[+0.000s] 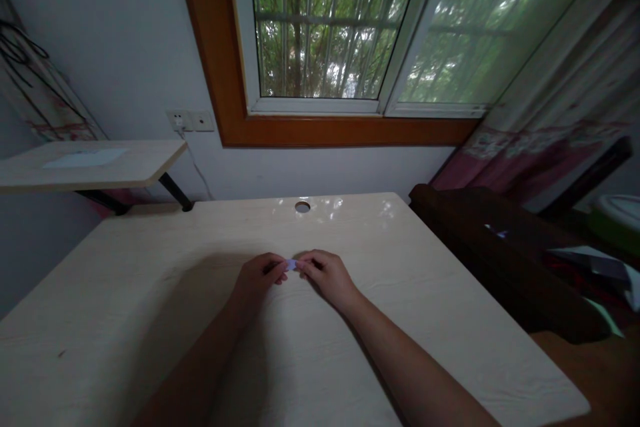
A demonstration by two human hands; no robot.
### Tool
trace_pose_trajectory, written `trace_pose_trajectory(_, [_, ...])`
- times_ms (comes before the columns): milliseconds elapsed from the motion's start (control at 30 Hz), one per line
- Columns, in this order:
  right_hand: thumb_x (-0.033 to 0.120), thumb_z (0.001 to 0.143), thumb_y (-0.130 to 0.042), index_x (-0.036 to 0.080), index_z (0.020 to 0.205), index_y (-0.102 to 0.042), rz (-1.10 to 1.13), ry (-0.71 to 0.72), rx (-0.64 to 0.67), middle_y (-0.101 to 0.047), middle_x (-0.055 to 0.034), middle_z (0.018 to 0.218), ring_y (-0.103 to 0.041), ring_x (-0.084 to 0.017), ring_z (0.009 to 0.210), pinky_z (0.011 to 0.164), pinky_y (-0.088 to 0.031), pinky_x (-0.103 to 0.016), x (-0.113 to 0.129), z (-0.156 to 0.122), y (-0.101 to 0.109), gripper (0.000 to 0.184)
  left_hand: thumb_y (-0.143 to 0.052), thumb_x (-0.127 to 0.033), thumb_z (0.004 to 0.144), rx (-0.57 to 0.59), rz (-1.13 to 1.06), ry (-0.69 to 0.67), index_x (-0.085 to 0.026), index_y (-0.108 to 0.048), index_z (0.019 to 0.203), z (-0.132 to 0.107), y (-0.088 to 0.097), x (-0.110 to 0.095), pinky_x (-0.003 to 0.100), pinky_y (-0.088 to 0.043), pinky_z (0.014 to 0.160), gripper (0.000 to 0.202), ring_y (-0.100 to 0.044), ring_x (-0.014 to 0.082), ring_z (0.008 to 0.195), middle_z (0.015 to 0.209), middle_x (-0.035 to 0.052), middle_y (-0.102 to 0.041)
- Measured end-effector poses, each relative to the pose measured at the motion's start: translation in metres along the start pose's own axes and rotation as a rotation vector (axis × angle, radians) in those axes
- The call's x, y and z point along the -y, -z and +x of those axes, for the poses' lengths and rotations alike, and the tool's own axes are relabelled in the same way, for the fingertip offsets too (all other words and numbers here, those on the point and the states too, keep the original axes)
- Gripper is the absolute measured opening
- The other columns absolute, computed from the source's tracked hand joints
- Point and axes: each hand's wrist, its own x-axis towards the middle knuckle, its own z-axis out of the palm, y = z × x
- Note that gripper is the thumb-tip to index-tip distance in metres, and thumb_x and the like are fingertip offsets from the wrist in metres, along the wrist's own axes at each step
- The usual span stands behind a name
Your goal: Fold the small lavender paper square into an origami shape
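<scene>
Between my two hands is a small pale purple piece (291, 265), flat-looking and possibly paper; its exact kind is too small to make out. My left hand (260, 275) pinches its left end between thumb and fingers. At the right end, my right hand (324, 271) grips it the same way, fingertips close to those of the left. Both hands are low over the middle of the light wooden desk (400, 307). The fingertips cover the ends of the piece.
A round cable hole (303, 207) lies near the desk's back edge. At the back left stands a raised shelf (145, 170) on black legs, with a white sheet (86, 158) on it. Right of the desk is dark wooden furniture (465, 247) with papers. A window (330, 33) is ahead.
</scene>
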Motion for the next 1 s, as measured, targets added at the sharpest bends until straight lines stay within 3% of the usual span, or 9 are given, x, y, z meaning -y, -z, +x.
trace_pose_trajectory(200, [0.038,0.092,-0.061,0.020,0.090,-0.075,-0.043,0.064,-0.001,-0.069,-0.0035,0.074,-0.063,-0.017,0.069,0.068,-0.047,-0.027,-0.002,0.000,0.000,0.022,-0.062,-0.038,0.083,-0.020,0.017,0.015,-0.018,-0.073,0.085,0.000,-0.002,-0.004,0.027,-0.052,0.064,0.023,-0.067,0.0174,0.062,0.067,0.0033,-0.073])
trace_pose_trajectory(600, [0.036,0.092,-0.058,0.017,0.090,-0.074,-0.012,0.017,-0.027,-0.069,-0.0030,0.073,-0.062,-0.015,0.066,0.067,-0.047,-0.025,-0.002,-0.002,-0.003,0.024,-0.060,-0.040,0.083,0.012,0.042,0.017,-0.018,-0.072,0.085,0.000,-0.004,0.002,0.026,-0.051,0.059,0.026,-0.068,0.0170,0.061,0.070,0.0033,-0.073])
trace_pose_trajectory(833, [0.036,0.090,-0.060,0.018,0.086,-0.073,-0.045,-0.007,-0.041,-0.069,-0.0028,0.074,-0.061,-0.016,0.067,0.066,-0.045,-0.026,0.001,-0.010,-0.005,0.023,-0.063,-0.039,0.081,-0.057,-0.052,0.054,-0.017,-0.070,0.080,-0.006,0.000,-0.002,0.025,-0.048,0.056,0.023,-0.064,0.0157,0.058,0.070,0.0041,-0.073])
trace_pose_trajectory(1000, [0.037,0.091,-0.059,0.019,0.086,-0.073,-0.012,-0.045,-0.049,-0.070,-0.0043,0.078,-0.061,-0.017,0.070,0.066,-0.046,-0.027,0.001,-0.024,-0.005,0.024,-0.060,-0.043,0.082,0.000,0.063,0.081,-0.018,-0.071,0.081,-0.009,0.000,-0.004,0.023,-0.040,0.049,0.028,-0.055,0.0127,0.046,0.065,0.0028,-0.073])
